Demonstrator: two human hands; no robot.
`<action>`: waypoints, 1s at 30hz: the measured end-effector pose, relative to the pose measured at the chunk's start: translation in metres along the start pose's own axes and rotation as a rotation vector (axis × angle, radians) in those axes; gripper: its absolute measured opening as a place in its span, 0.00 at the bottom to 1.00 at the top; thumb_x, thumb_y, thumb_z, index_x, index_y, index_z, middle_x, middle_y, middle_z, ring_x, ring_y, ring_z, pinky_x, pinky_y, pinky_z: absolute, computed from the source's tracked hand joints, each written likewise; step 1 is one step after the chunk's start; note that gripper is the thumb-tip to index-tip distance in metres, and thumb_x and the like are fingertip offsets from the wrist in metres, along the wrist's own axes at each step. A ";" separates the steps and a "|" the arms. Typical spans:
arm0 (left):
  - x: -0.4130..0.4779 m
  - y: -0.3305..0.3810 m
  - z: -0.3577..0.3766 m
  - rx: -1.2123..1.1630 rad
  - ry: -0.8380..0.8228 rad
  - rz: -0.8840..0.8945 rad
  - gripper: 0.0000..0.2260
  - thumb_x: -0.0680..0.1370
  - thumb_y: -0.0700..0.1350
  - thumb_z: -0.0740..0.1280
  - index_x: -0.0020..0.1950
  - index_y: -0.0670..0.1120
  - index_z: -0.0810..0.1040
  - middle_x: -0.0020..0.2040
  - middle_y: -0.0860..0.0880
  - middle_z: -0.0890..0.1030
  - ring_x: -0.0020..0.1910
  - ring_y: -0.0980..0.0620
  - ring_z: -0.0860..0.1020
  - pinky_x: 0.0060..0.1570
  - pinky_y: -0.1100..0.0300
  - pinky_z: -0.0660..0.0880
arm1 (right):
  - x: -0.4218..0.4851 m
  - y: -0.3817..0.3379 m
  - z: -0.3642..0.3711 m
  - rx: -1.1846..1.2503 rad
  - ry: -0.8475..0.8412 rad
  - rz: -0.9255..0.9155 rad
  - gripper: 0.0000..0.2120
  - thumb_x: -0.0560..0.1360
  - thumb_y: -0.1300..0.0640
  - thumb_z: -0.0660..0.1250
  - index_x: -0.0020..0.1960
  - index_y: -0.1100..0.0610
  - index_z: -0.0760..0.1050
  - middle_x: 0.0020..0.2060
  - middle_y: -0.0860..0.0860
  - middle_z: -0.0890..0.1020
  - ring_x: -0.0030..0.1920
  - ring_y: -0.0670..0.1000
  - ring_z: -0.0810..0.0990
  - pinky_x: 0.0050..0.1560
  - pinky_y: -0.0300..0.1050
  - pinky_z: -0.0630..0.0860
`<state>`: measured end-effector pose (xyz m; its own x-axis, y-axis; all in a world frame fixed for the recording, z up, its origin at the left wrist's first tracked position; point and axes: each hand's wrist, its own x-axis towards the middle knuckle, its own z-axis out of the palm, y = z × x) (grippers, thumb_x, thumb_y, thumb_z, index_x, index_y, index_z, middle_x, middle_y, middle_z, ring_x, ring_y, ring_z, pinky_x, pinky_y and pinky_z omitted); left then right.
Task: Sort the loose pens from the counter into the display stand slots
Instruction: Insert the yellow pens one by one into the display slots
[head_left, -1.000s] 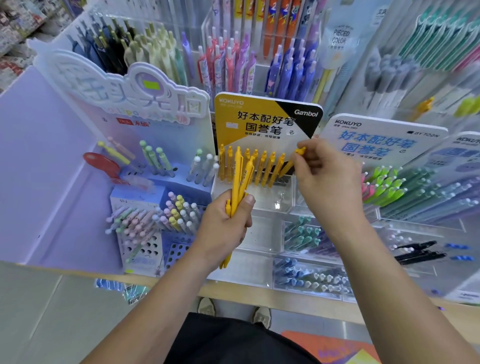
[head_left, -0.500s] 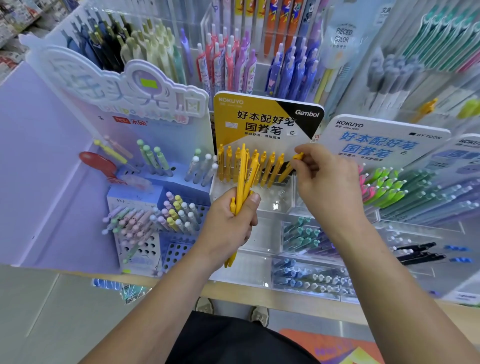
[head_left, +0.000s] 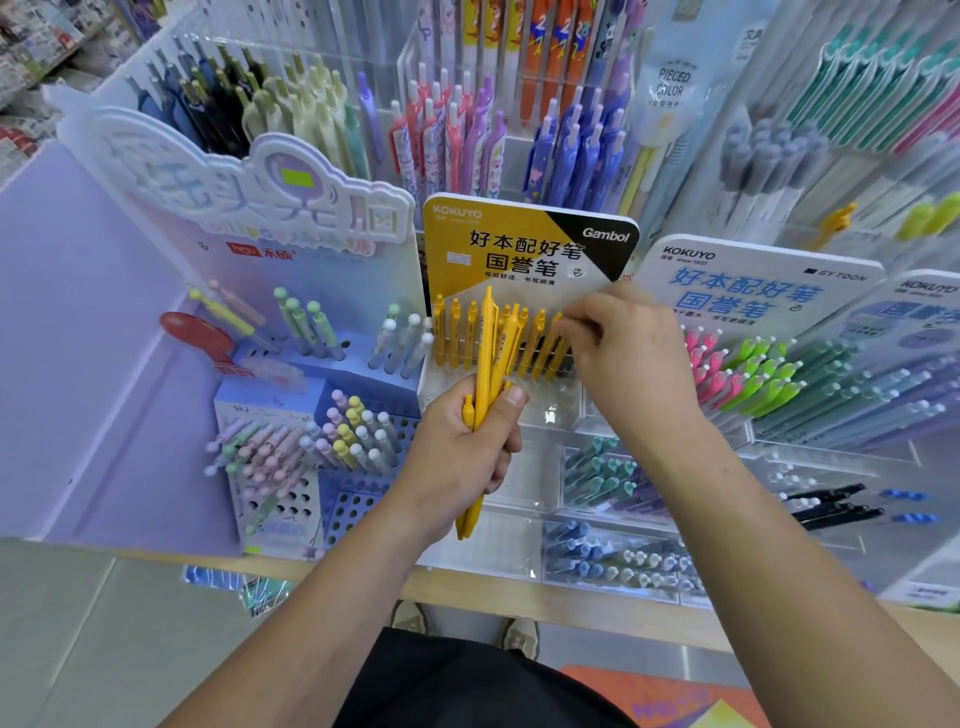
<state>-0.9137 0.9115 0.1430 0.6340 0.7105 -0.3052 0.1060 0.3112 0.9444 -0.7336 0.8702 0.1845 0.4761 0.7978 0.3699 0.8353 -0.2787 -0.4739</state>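
Display stand (head_left: 530, 244); yellow pens (head_left: 485, 364) in left hand (head_left: 462, 452)

Bare forearms (head_left: 322, 587), a black garment (head_left: 467, 686), and pale khaki shoes (head_left: 519, 636).

One head-worn wide-angle view, facing forward and steeply down, close above the left hand (head_left: 462, 452) gripping a bundle of yellow plastic pens (head_left: 485, 364). Clear acrylic tiered display stand (head_left: 550, 415) fills frame beyond the grip; wooden counter edge (head_left: 467, 584) nearer, below it.
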 end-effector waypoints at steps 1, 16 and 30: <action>0.000 0.001 0.000 0.000 0.001 0.001 0.13 0.84 0.51 0.67 0.58 0.41 0.78 0.36 0.46 0.78 0.32 0.48 0.71 0.26 0.59 0.69 | 0.001 0.001 -0.001 0.015 0.018 0.006 0.03 0.75 0.61 0.73 0.45 0.59 0.85 0.40 0.55 0.82 0.41 0.58 0.80 0.42 0.52 0.76; -0.006 0.007 0.009 0.035 -0.028 0.006 0.13 0.85 0.52 0.67 0.57 0.41 0.78 0.37 0.46 0.78 0.32 0.47 0.71 0.27 0.58 0.69 | 0.006 -0.006 -0.009 0.074 -0.091 0.146 0.09 0.76 0.67 0.67 0.50 0.59 0.86 0.43 0.58 0.86 0.45 0.59 0.83 0.47 0.54 0.80; -0.005 0.020 0.018 -0.025 -0.226 0.045 0.14 0.85 0.52 0.63 0.63 0.43 0.77 0.40 0.39 0.83 0.30 0.44 0.78 0.30 0.52 0.79 | -0.018 -0.026 -0.043 0.845 -0.123 0.453 0.06 0.80 0.59 0.71 0.45 0.57 0.84 0.33 0.58 0.85 0.31 0.53 0.82 0.29 0.44 0.76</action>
<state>-0.9010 0.9023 0.1653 0.7935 0.5655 -0.2249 0.0563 0.2998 0.9523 -0.7527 0.8399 0.2245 0.6323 0.7729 -0.0530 0.0829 -0.1356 -0.9873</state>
